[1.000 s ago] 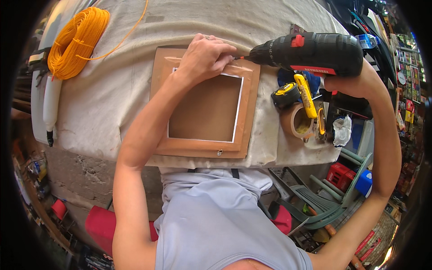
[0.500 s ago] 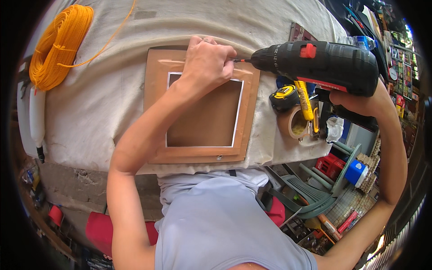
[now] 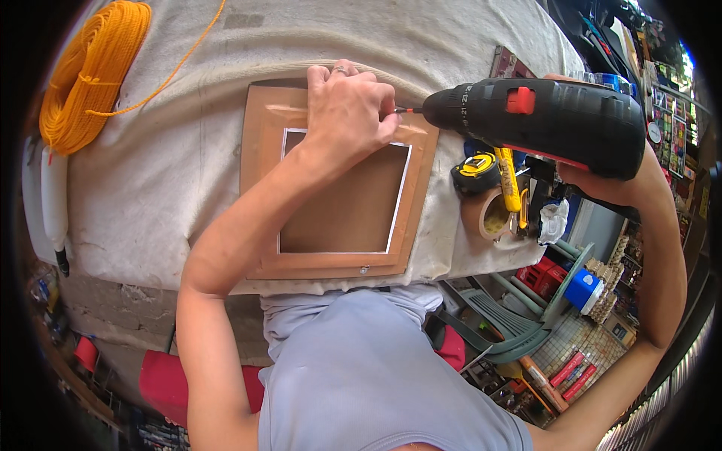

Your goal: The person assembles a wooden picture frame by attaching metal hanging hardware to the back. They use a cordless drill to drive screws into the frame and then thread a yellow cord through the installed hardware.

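Note:
A picture frame [image 3: 323, 263] with a brown back panel [image 3: 338, 203] lies flat on the cloth, a small metal fitting [image 3: 365, 269] on its near edge. My left hand [image 3: 350, 113] rests over the frame's far edge, fingers curled, thumb and forefinger pinched at the tip of a driver bit [image 3: 408, 110]. Whatever they pinch there is hidden. On the right, my right hand [image 3: 609, 180] grips a black and red cordless drill [image 3: 564, 120] by its handle. The drill lies level, its bit pointing left at my left fingertips.
Close to the drill are a tape measure [image 3: 477, 169], a yellow utility knife [image 3: 508, 180] and a roll of brown tape [image 3: 492, 214]. Orange rope [image 3: 94, 75] and a white tube [image 3: 54, 195] lie at the left. A green plastic chair [image 3: 511, 331] stands below the table's right edge.
The drill has shifted slightly right and down in the picture, its bit still at my left fingertips. My left forefinger and thumb have changed position a little. The whole view has moved slightly.

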Motion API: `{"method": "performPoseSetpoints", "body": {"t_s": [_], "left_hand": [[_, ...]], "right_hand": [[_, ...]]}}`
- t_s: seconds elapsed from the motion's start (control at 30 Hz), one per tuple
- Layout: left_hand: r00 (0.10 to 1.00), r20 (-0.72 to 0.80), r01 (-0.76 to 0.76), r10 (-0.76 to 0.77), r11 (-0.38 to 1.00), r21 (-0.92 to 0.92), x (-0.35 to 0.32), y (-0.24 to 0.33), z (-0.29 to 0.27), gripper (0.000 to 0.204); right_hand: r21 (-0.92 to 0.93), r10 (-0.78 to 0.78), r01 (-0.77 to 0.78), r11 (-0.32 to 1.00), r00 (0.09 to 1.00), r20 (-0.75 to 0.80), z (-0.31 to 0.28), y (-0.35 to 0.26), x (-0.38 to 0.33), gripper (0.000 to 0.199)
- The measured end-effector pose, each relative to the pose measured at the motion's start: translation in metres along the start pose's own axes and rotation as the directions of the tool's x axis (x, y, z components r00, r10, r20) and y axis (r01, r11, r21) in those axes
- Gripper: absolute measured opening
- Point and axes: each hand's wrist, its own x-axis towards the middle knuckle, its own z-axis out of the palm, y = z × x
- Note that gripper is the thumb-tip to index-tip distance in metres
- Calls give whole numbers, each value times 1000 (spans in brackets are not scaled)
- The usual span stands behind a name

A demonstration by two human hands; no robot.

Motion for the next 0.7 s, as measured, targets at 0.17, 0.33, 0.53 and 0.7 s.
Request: {"method": "performPoseSetpoints", "body": {"t_s": [0.17, 0.33, 0.53, 0.7], "left_hand": [[997, -29, -74, 72, 994, -77, -1, -6, 1, 10], [998, 51, -35, 42, 991, -130, 3, -9, 0, 10], [990, 139, -6, 25, 991, -133, 6, -11, -4, 8], [989, 149, 20, -7, 996, -88, 7, -8, -7, 7]], "right_hand": [[67, 87, -91, 994, 995, 57, -3, 0, 3, 43], [43, -32, 32, 999, 1000, -1, 5, 18, 6, 41], [-92, -100, 101, 991, 995, 10, -9, -3, 11, 37], [-18, 41, -40, 999, 994, 103, -10, -1, 15, 41]]}}
